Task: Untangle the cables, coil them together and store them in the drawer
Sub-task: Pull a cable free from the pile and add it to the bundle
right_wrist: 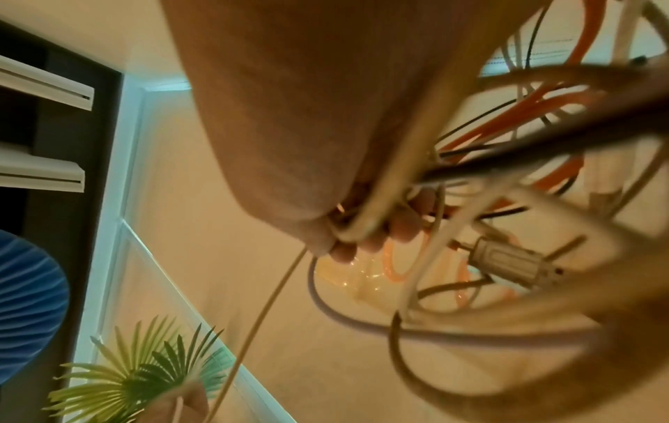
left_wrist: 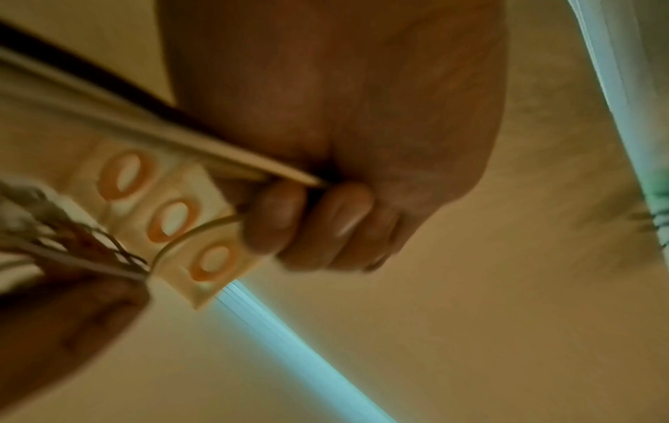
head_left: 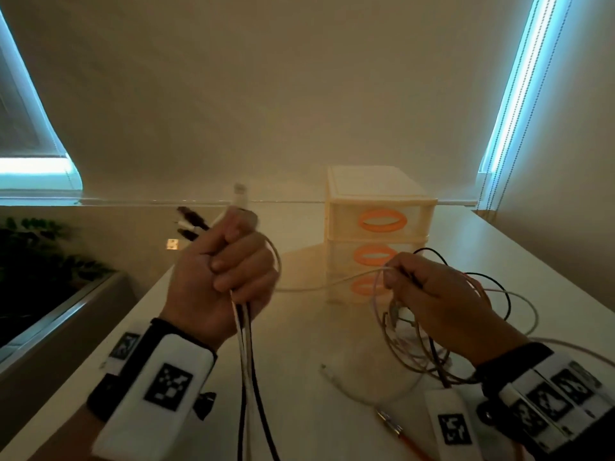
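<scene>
My left hand [head_left: 229, 264] is raised above the table and grips a bundle of white and black cables [head_left: 246, 354]; their plug ends [head_left: 191, 221] stick out above the fist and the strands hang down below it. My right hand [head_left: 429, 291] holds a loose tangle of white, black and orange cables [head_left: 416, 347] in loops over the table. One white cable [head_left: 319, 286] runs between the two hands. In the left wrist view the curled fingers [left_wrist: 318, 220] close round the strands. The right wrist view shows fingers [right_wrist: 380, 234] gripping several loops and a grey connector [right_wrist: 506, 263].
A small translucent drawer unit [head_left: 377, 194] with three orange-handled drawers, all closed, stands at the back of the white table [head_left: 309, 327]. A loose white cable end [head_left: 336, 377] and an orange cable with a metal plug [head_left: 392, 424] lie near the front. A plant [head_left: 43, 254] is at the left.
</scene>
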